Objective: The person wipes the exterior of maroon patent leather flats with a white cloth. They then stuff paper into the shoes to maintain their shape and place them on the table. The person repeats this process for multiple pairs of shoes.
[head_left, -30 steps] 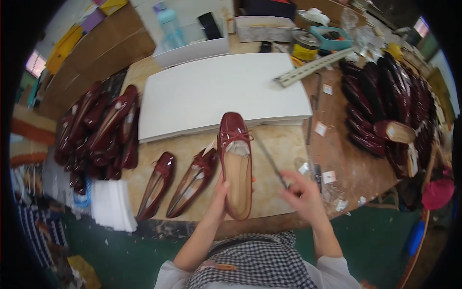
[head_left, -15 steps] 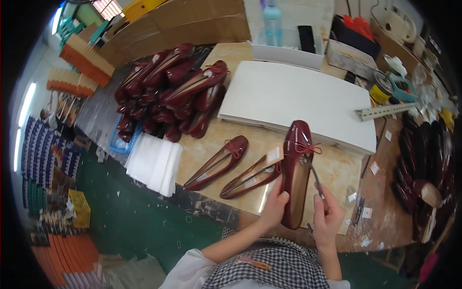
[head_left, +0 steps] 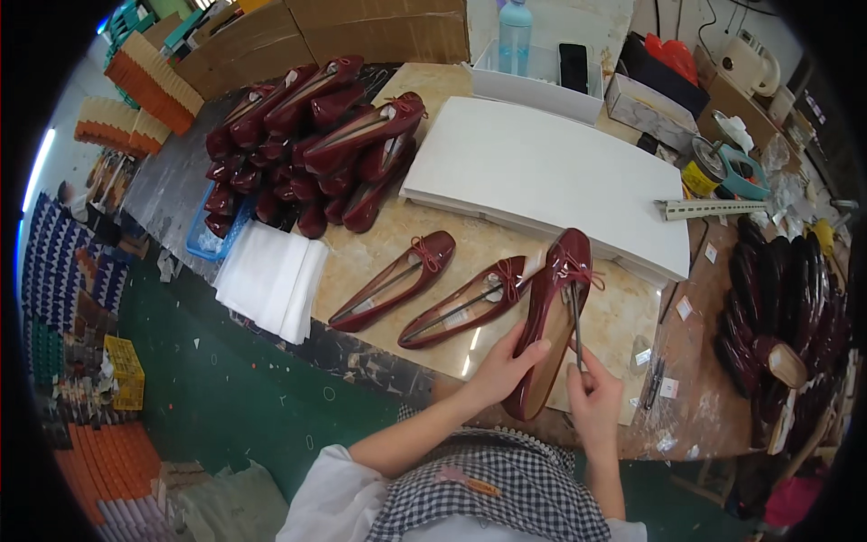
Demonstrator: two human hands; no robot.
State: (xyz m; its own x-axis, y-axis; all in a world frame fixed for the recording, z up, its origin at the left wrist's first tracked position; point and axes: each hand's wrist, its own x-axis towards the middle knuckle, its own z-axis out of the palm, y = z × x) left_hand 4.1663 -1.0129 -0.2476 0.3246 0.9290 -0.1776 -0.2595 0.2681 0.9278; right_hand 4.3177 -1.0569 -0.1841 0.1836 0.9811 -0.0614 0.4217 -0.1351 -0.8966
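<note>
My left hand (head_left: pixel 506 366) is closed round the side of a glossy burgundy ballet flat (head_left: pixel 545 312), held toe up and tilted, with a thin bow at its throat. A small pale tag (head_left: pixel 535 260) sits at its left edge. My right hand (head_left: pixel 596 390) pinches the lower end of a thin dark rod (head_left: pixel 578 330). The rod's upper end is in the shoe's opening, just below the bow. Left of my hands, two matching ballet flats lie on the marbled board, a nearer one (head_left: pixel 465 307) and a farther one (head_left: pixel 397 282), each with a similar rod lengthwise inside.
A heap of burgundy flats (head_left: pixel 307 149) stands at the back left beside a blue basket (head_left: pixel 206 237) and folded white cloths (head_left: pixel 271 280). Behind the shoes lies a white box (head_left: pixel 542 172). More dark shoes (head_left: pixel 777 316), a metal strip (head_left: pixel 713 209) and a can (head_left: pixel 703 167) are right.
The rod has swung nearer the shoe's length, its upper end further into the opening. The tag has shifted closer to the shoe. My head view has moved slightly, so the table appears shifted.
</note>
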